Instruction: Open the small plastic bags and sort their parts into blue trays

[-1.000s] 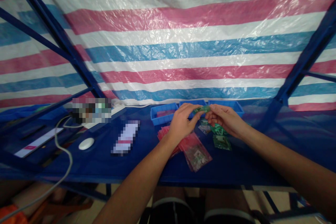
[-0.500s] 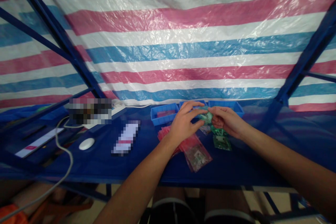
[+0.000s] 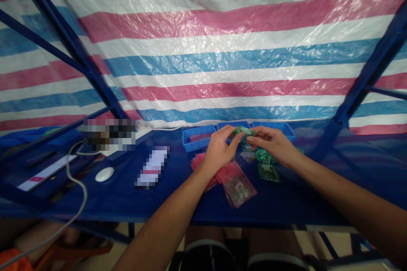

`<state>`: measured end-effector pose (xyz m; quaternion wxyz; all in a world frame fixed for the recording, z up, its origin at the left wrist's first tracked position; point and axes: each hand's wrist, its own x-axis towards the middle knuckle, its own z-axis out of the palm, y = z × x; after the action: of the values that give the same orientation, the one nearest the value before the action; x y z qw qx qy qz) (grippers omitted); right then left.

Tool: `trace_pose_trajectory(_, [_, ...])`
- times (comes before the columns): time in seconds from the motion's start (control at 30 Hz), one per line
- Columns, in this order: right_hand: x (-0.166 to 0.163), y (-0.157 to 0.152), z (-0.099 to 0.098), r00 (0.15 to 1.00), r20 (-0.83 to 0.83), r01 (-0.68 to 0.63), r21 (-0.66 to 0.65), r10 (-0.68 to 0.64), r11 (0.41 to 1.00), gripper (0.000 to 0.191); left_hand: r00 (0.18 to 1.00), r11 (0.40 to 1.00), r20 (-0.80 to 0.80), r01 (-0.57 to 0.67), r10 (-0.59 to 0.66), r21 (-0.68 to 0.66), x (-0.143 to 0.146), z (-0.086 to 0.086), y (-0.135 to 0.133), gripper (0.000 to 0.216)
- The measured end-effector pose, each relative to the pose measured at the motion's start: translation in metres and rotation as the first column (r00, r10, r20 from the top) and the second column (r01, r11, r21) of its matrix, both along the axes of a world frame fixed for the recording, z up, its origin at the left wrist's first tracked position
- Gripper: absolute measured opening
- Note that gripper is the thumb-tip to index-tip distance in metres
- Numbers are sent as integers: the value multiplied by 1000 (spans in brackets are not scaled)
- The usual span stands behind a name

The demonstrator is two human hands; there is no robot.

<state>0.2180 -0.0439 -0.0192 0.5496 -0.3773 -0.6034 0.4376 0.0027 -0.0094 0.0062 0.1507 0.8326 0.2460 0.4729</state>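
Note:
A small green plastic bag (image 3: 244,130) is pinched between my two hands, above the table's middle. My left hand (image 3: 221,144) closes thumb and fingers on its left side. On its right side, my right hand (image 3: 270,142) grips it with thumb and fingertips. What is inside the bag is too small to make out. Below my left hand lie pink plastic bags (image 3: 238,184), the front one holding small greyish parts. Several green bags (image 3: 269,169) lie under and in front of my right hand. A clear bag (image 3: 248,156) rests between the two piles.
Blue trays stand along the back: a left one (image 3: 199,139) with something pink inside, a middle one (image 3: 233,125) and a right one (image 3: 288,130). Left are a white oval object (image 3: 104,174), a blurred-out phone-like item (image 3: 154,167) and a cable (image 3: 84,194). Blue frame posts flank the table.
My left hand has closed its fingers on the green bag, and the bag has shifted slightly left. My right hand has moved a little left with it.

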Motion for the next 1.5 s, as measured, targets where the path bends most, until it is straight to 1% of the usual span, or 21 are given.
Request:
trace_pose_trajectory(0.1, [0, 1, -1, 999, -17, 44, 4, -44, 999, 31, 1000, 999, -1, 0, 0, -40, 1, -1, 1, 26])
trace_pose_trajectory(0.2, [1, 2, -2, 1000, 10, 23, 12, -23, 1000, 29, 1000, 996, 17, -3, 5, -89, 1, 0, 1, 28])
trace_pose_trajectory(0.3, [2, 1, -3, 1000, 28, 11, 25, -12, 1000, 30, 1000, 990, -3, 9, -9, -139, -1, 2, -1, 33])
trace_pose_trajectory(0.4, [3, 3, -4, 998, 34, 60, 36, -62, 998, 32, 998, 992, -44, 29, -35, -123, -2, 3, -3, 37])
trace_pose_trajectory(0.47, [3, 4, -6, 996, 35, 85, 45, -87, 995, 35, 998, 994, -58, 29, -35, -106, -1, 2, -2, 35])
trace_pose_trajectory(0.57, [3, 6, -8, 995, 34, 96, 81, -99, 992, 43, 999, 989, -38, 21, -26, -147, 0, -2, 2, 31])
trace_pose_trajectory(0.63, [4, 7, -8, 990, 57, 121, 119, -128, 986, 45, 1000, 981, -27, -1, -4, -192, 1, -6, 4, 38])
trace_pose_trajectory(0.7, [9, 8, -5, 970, 122, 187, 187, -212, 964, 41, 997, 981, -82, -27, 11, -191, 1, -10, 5, 47])
trace_pose_trajectory(0.77, [19, 8, 1, 906, 232, 272, 325, -355, 906, 34, 980, 993, -200, -30, 5, -118, 0, -14, 5, 49])
trace_pose_trajectory(0.8, [25, 8, 5, 842, 298, 304, 424, -449, 853, 32, 964, 997, -267, -9, -10, -71, 0, -17, 5, 49])
trace_pose_trajectory(0.83, [32, 8, 9, 762, 350, 321, 526, -545, 787, 30, 944, 999, -330, 18, -27, -29, 0, -20, 5, 51])
trace_pose_trajectory(0.9, [48, 9, 15, 614, 404, 314, 664, -678, 679, 31, 893, 997, -445, 80, -64, 17, -1, -26, 5, 58])
trace_pose_trajectory(0.93, [55, 10, 17, 551, 430, 299, 698, -715, 650, 33, 866, 995, -494, 103, -82, 15, -1, -29, 6, 63])
trace_pose_trajectory(0.97, [62, 12, 18, 491, 465, 284, 714, -736, 640, 36, 840, 993, -534, 117, -98, 2, -1, -32, 7, 66])
trace_pose_trajectory(1.03, [74, 18, 15, 371, 561, 247, 708, -740, 661, 38, 807, 991, -578, 130, -123, -29, -2, -34, 10, 63])
trace_pose_trajectory(1.1, [81, 25, 8, 280, 688, 172, 650, -669, 740, 38, 799, 988, -583, 146, -148, -51, -2, -34, 13, 48])
trace_pose_trajectory(1.17, [83, 31, 0, 232, 779, 102, 576, -582, 811, 38, 806, 986, -569, 155, -163, -62, -2, -32, 15, 34])
trace_pose_trajectory(1.23, [82, 34, -5, 222, 812, 69, 538, -539, 840, 39, 815, 985, -555, 157, -168, -67, -3, -29, 14, 28])
trace_pose_trajectory(1.3, [79, 34, -6, 235, 814, 71, 531, -532, 844, 39, 830, 987, -534, 157, -158, -47, -3, -28, 12, 34])
trace_pose_trajectory(1.4, [73, 30, -3, 264, 796, 99, 539, -544, 836, 40, 834, 981, -526, 193, -167, -6, -3, -31, 9, 54])
trace_pose_trajectory(1.5, [64, 23, 2, 304, 752, 136, 574, -585, 808, 35, 788, 976, -583, 211, -199, -47, -3, -35, 10, 56])
